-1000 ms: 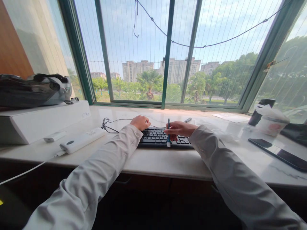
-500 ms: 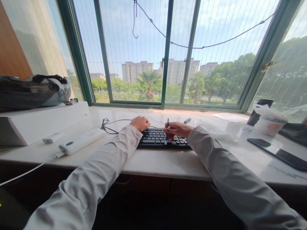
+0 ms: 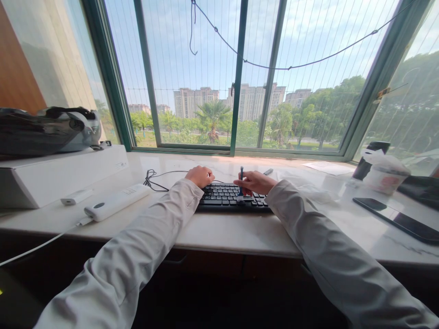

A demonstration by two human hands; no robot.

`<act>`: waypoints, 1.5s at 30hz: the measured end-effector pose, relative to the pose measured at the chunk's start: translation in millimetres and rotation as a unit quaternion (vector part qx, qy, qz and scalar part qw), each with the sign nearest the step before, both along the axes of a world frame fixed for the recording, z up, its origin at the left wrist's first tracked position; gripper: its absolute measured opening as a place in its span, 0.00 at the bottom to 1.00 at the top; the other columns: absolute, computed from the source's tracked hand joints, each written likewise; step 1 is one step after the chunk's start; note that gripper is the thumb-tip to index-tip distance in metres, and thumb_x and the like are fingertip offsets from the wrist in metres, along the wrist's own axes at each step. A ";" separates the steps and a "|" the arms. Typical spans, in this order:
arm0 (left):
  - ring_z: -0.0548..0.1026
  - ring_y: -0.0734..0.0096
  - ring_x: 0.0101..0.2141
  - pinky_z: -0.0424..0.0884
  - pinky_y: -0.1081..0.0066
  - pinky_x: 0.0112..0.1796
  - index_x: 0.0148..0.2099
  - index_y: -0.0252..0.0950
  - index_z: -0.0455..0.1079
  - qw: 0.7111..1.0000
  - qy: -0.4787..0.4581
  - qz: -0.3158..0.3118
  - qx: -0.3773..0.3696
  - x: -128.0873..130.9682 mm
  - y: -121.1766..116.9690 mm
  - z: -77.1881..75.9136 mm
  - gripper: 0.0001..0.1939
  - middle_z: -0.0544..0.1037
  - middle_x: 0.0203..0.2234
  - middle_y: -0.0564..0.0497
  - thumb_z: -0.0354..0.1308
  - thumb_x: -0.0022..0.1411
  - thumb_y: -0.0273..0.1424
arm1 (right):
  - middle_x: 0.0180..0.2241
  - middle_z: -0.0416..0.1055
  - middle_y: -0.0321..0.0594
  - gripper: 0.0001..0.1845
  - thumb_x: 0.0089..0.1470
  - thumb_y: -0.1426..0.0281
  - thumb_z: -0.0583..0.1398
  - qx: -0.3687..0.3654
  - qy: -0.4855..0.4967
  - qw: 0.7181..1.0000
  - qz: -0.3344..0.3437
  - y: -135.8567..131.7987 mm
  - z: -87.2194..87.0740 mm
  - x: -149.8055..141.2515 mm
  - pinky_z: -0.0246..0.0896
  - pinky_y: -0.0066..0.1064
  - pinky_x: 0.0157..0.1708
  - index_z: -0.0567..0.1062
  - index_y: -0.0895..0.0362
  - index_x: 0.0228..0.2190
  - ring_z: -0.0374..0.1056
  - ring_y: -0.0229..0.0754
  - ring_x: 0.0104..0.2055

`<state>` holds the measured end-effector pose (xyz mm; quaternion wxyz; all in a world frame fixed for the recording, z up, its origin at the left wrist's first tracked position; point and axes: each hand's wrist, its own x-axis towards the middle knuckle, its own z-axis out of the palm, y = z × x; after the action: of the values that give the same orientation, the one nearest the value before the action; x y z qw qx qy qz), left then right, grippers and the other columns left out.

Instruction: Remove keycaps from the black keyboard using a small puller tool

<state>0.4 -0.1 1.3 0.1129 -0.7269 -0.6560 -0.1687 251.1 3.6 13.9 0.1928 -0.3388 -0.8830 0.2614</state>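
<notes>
A black keyboard (image 3: 219, 196) lies on the pale marble-patterned counter. At its far left corner rests my left hand (image 3: 200, 176), fingers curled against the keyboard's edge; the fingertips are largely hidden. Pinched upright in my right hand (image 3: 257, 183) is a slim blue cleaning brush (image 3: 241, 186). Its pale bristle end points down onto the keys, right of the keyboard's middle. The top of the brush sticks up above my fingers. Part of the right side of the keyboard is hidden behind my right hand and sleeve.
A black cable (image 3: 152, 179) coils left of the keyboard, near a white power bank (image 3: 118, 202) and a white box (image 3: 65, 178). On the right are a smartphone (image 3: 398, 219), a bagged cup (image 3: 386, 176) and thin clear plastic (image 3: 315, 194). A green-framed window (image 3: 235, 91) stands behind.
The brush has shifted slightly right and up the keys and now stands turned, with its top showing wider. My right hand moved with it; my left hand stayed put.
</notes>
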 end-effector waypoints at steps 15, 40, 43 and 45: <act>0.76 0.59 0.36 0.69 0.67 0.36 0.37 0.44 0.79 1.000 0.004 0.002 0.005 -0.6 0.7 0.1 0.17 0.80 0.34 0.48 0.50 0.55 0.39 | 0.18 0.72 0.34 0.19 0.58 0.53 0.55 0.117 0.032 0.992 0.020 -29.5 -1.5 -25.0 0.57 0.28 0.27 0.70 0.57 0.31 0.63 0.35 0.18; 0.75 0.58 0.38 0.68 0.67 0.39 0.36 0.43 0.79 0.998 0.026 0.051 0.023 -30.4 -12.2 38.0 0.17 0.81 0.36 0.47 0.50 0.55 0.41 | 0.18 0.72 0.35 0.21 0.59 0.51 0.54 0.122 0.022 0.992 0.008 -27.4 -1.3 -22.7 0.55 0.28 0.28 0.71 0.56 0.30 0.63 0.35 0.19; 0.76 0.57 0.38 0.68 0.66 0.38 0.34 0.42 0.78 0.996 0.046 0.075 0.031 -62.0 -20.6 42.3 0.17 0.80 0.35 0.46 0.49 0.56 0.41 | 0.19 0.73 0.36 0.22 0.59 0.50 0.53 0.118 0.028 0.993 0.012 -29.3 -1.9 -25.8 0.56 0.28 0.28 0.70 0.57 0.28 0.63 0.35 0.20; 0.76 0.56 0.38 0.69 0.66 0.38 0.35 0.41 0.78 0.992 0.045 0.107 0.045 -81.5 -27.3 37.3 0.17 0.81 0.34 0.46 0.49 0.56 0.40 | 0.20 0.73 0.36 0.22 0.59 0.51 0.53 0.118 0.032 0.992 0.024 -30.2 -2.5 -27.7 0.56 0.28 0.27 0.70 0.56 0.28 0.64 0.36 0.20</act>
<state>-81.1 -27.4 38.6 0.1925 -0.6533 -0.7163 -0.1518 223.4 -26.6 11.4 0.2532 -0.2843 -0.9089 0.1700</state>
